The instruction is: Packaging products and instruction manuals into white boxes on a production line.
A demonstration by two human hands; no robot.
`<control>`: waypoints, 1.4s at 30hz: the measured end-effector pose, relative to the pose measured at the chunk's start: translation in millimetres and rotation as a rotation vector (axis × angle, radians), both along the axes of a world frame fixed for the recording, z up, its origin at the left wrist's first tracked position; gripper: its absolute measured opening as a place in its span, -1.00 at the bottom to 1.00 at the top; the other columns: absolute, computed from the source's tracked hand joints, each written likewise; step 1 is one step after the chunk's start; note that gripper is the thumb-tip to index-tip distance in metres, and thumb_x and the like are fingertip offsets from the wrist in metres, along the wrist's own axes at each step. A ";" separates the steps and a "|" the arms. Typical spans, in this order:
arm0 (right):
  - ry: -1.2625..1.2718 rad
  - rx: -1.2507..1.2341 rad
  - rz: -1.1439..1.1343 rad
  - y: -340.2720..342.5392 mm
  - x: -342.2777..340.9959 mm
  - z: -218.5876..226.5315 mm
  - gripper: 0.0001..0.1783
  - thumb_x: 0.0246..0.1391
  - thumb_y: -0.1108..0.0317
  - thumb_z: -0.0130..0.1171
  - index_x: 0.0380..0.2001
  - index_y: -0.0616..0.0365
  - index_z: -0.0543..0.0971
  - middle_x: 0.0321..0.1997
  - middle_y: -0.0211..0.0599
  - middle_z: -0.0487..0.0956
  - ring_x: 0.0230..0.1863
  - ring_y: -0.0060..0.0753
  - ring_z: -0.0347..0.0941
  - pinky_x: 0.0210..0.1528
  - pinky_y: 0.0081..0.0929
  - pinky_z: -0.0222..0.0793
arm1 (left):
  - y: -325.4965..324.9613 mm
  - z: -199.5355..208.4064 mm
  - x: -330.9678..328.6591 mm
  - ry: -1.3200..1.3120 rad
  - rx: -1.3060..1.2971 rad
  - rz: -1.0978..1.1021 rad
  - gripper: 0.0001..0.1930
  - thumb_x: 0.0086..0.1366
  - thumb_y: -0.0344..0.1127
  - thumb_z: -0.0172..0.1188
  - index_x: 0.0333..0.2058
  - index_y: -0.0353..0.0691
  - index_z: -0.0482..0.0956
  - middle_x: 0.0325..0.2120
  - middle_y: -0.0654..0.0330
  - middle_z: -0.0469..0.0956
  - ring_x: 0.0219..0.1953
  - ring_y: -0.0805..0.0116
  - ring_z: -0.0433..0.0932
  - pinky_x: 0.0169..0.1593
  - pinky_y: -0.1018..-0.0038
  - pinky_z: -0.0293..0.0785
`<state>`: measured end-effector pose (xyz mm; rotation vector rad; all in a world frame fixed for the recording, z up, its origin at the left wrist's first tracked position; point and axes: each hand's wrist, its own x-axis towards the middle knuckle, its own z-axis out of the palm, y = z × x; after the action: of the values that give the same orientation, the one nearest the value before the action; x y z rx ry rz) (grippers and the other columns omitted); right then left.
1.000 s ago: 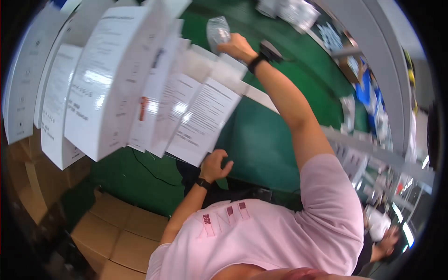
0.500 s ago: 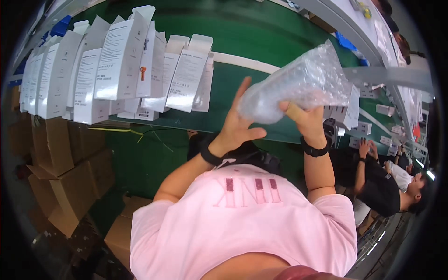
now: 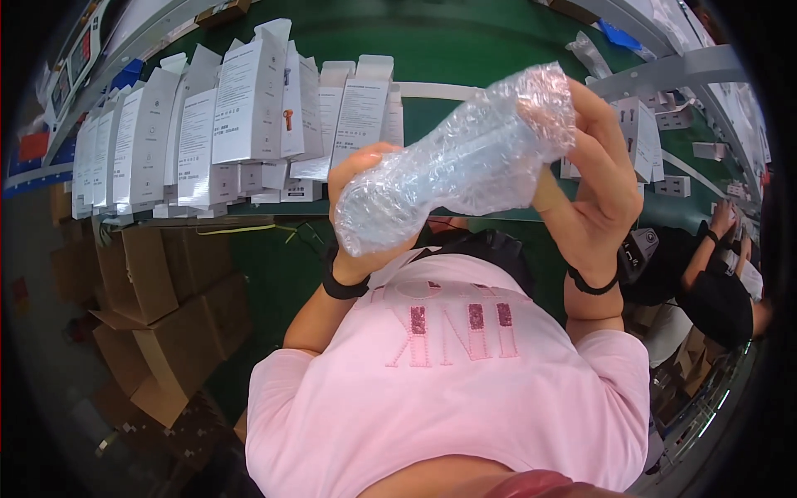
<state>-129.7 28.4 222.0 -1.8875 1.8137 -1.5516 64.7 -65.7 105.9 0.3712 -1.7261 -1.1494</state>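
Between my hands, above the near edge of the green table (image 3: 448,41), is a bubble-wrap package (image 3: 448,170). Something pale and elongated shows dimly inside it, but its kind is blurred by the wrap. My left hand (image 3: 349,172) is closed around the rounded left end, partly hidden behind it. At the upper right end, my right hand (image 3: 598,195) grips the bunched wrap between thumb and fingers. Beyond my left hand stands a row of white printed boxes (image 3: 245,104), several with their top flaps up.
Brown cardboard cartons (image 3: 178,349) are stacked below the table at left. A yellow cord (image 3: 249,229) runs along the table's near edge. More small white boxes (image 3: 635,137) stand at right. A co-worker in black (image 3: 706,299) sits on that side, near a metal frame rail (image 3: 681,73).
My left hand has gone from spread fingers to a grip on the package's left end. My right hand has shifted to the wrap's right end, and the package has come lower and left.
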 end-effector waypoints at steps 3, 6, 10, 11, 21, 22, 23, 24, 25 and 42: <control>0.055 0.070 -0.029 -10.6 17.1 6.9 -0.59 -0.26 0.61 0.29 -0.20 0.33 0.61 0.05 -0.02 0.45 -0.04 -0.23 0.44 0.01 -0.43 0.31 | -0.6 2.1 10.7 0.016 0.051 -0.034 -0.18 -0.04 -0.27 0.41 0.13 -0.22 0.09 0.07 -0.04 0.28 0.11 0.17 0.31 0.16 0.28 0.25; 0.134 0.098 0.009 -20.7 18.7 3.9 -0.49 -0.21 0.47 0.35 -0.07 0.31 0.54 0.06 0.02 0.43 0.02 -0.14 0.41 0.08 -0.36 0.26 | -3.9 2.5 19.2 0.040 0.088 0.017 -0.22 -0.03 -0.28 0.40 0.13 -0.23 0.15 0.08 -0.01 0.27 0.11 0.18 0.32 0.15 0.29 0.26; -0.335 -0.358 0.002 -40.5 4.7 -24.5 0.28 -0.26 -0.41 0.27 0.33 0.23 0.00 0.32 0.21 0.13 0.28 0.12 0.17 0.28 -0.09 0.04 | 12.3 -13.8 38.5 -0.041 0.486 -0.023 -0.25 0.00 -0.45 0.35 0.16 -0.30 0.15 -0.01 0.07 0.38 0.02 0.25 0.42 0.09 0.36 0.36; -0.522 -0.197 0.024 -42.5 -0.5 -37.0 0.49 -0.43 -0.59 0.20 0.37 0.20 -0.16 0.40 0.24 -0.04 0.34 0.19 0.07 0.33 -0.04 -0.03 | 20.5 -24.1 39.2 0.082 0.979 -0.187 -0.25 0.04 -0.42 0.32 0.19 -0.32 0.16 0.03 0.11 0.38 0.06 0.29 0.38 0.11 0.37 0.34; -1.611 0.170 0.694 -38.1 -51.4 -128.5 -0.48 -0.05 0.37 0.22 0.05 0.09 0.44 -0.44 -0.41 0.33 -0.43 -0.49 0.19 -0.23 -0.45 0.28 | 19.1 -23.0 -12.7 -0.487 0.881 -0.644 -0.37 0.15 0.03 0.29 0.05 -0.32 0.42 -0.13 0.07 0.51 -0.10 0.36 0.50 -0.04 0.47 0.46; -1.771 0.160 0.580 -32.8 -66.0 -139.6 -0.52 -0.04 0.37 0.20 0.02 0.09 0.44 -0.44 -0.41 0.32 -0.41 -0.49 0.20 -0.24 -0.45 0.28 | -4.5 0.5 -15.0 -0.915 0.733 -0.632 -0.25 0.06 0.24 0.27 -0.06 -0.41 0.49 -0.20 -0.05 0.54 -0.10 0.22 0.53 -0.01 0.36 0.44; -1.926 0.163 0.475 -29.6 -77.4 -146.7 -0.57 -0.03 0.37 0.18 -0.01 0.09 0.44 -0.44 -0.41 0.31 -0.40 -0.49 0.21 -0.24 -0.46 0.28 | -4.6 -26.5 -11.0 -0.969 0.195 -0.207 -0.08 -0.06 0.41 0.23 -0.10 -0.49 0.49 -0.21 -0.16 0.55 -0.07 0.03 0.51 -0.01 0.22 0.41; -1.926 0.183 0.390 -21.7 -89.6 -157.3 -0.64 -0.01 0.38 0.15 -0.09 0.10 0.45 -0.43 -0.43 0.30 -0.39 -0.51 0.21 -0.27 -0.53 0.27 | -27.2 -1.7 -19.3 -1.150 0.125 -0.103 0.01 -0.12 0.45 0.22 -0.09 -0.57 0.46 -0.11 -0.26 0.49 0.03 -0.16 0.41 0.10 0.14 0.33; -1.979 0.243 0.431 -14.7 -101.6 -166.8 -0.66 0.01 0.37 0.15 -0.09 0.11 0.45 -0.43 -0.44 0.30 -0.39 -0.53 0.21 -0.30 -0.57 0.27 | -38.8 -19.6 -21.1 -1.046 -0.210 0.286 0.06 -0.17 0.44 0.25 -0.04 -0.59 0.41 -0.02 -0.32 0.40 0.13 -0.27 0.27 0.23 0.11 0.17; -1.815 0.665 0.236 26.9 -37.9 -158.9 -0.64 0.00 0.36 0.18 -0.12 0.22 0.39 -0.38 -0.29 0.37 -0.40 -0.46 0.29 -0.35 -0.58 0.35 | -73.1 -99.4 -61.4 -0.805 -0.345 0.657 -0.27 -0.14 -0.28 0.33 0.04 -0.46 0.31 0.04 -0.28 0.29 0.25 -0.35 0.03 0.33 -0.06 -0.16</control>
<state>-167.7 55.3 63.1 -0.0032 0.8389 -1.3097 3.3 -138.8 6.5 1.1908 -2.1712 -0.1971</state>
